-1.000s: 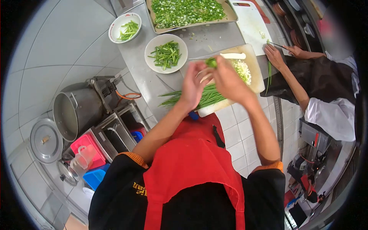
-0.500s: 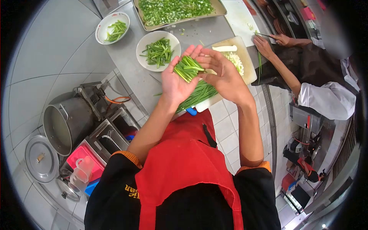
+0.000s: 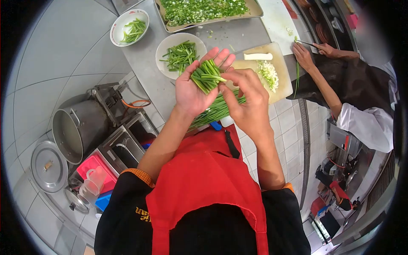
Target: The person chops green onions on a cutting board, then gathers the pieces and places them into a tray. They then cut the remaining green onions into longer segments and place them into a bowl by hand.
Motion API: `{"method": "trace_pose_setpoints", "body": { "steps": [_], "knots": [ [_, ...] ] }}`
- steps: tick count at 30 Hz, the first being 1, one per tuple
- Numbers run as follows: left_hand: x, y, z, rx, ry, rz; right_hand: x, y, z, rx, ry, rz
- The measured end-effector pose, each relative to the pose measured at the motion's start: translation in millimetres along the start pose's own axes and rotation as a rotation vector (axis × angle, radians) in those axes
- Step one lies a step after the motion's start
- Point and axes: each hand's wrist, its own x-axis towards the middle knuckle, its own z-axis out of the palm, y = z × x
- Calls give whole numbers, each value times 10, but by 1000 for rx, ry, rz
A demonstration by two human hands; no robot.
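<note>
My left hand is palm up, cupping a small bunch of cut green onions of short, even lengths. My right hand has its thumb and index finger pinched at the pale end of one piece at the bunch's right side. Below the hands lie long uncut green onions, partly hidden by them. To the left, a white plate carries similar cut lengths, and a white bowl farther left holds more.
A cutting board on the right bears finely chopped pale pieces and a white handle-shaped thing. A tray of chopped greens stands at the back. Another person's hand works with a knife. A large pot stands left.
My right hand has come lower and its fingers have closed in on the end of the bunch. The view has shifted slightly; the bunch stays in my left palm.
</note>
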Motion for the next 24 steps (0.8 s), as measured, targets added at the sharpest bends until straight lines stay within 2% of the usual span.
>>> {"method": "trace_pose_setpoints", "body": {
  "steps": [2, 5, 7, 8, 9, 10, 11, 13, 16, 18, 20, 22, 24],
  "knots": [
    [18, -4, -57, -50, -100, -42, 30, 41, 27, 4, -3, 2],
    [-1, 1, -75, 5, -135, -49, 45, 118, 53, -40, -25, -34],
    [-19, 20, -96, 55, -142, -22, 57, 88, 39, 93, -15, 186],
    [-32, 19, -104, 100, -149, -3, 57, 104, 65, 95, -19, 184],
    [-56, 8, -79, 100, -148, 1, 52, 130, 113, 302, 51, 322],
    [-92, -5, -28, 324, 10, 41, 56, 144, 143, 508, 122, 459],
    [-110, -7, 10, 546, 173, 83, 81, 143, 135, 510, 117, 457],
    [-96, -14, 51, 586, 232, 103, 152, 132, 123, 562, 37, 571],
    [-84, 21, 4, 620, 304, 153, 197, 179, 250, 603, 22, 592],
    [-84, 40, -22, 615, 318, 188, 198, 251, 395, 606, 11, 559],
    [-86, 44, -19, 600, 367, 328, 209, 236, 524, 607, 1, 524],
    [-99, 56, -15, 562, 422, 392, 233, 155, 663, 678, 43, 582],
    [-99, 103, -45, 522, 474, 453, 244, 213, 783, 582, 27, 523]
  ]
}}
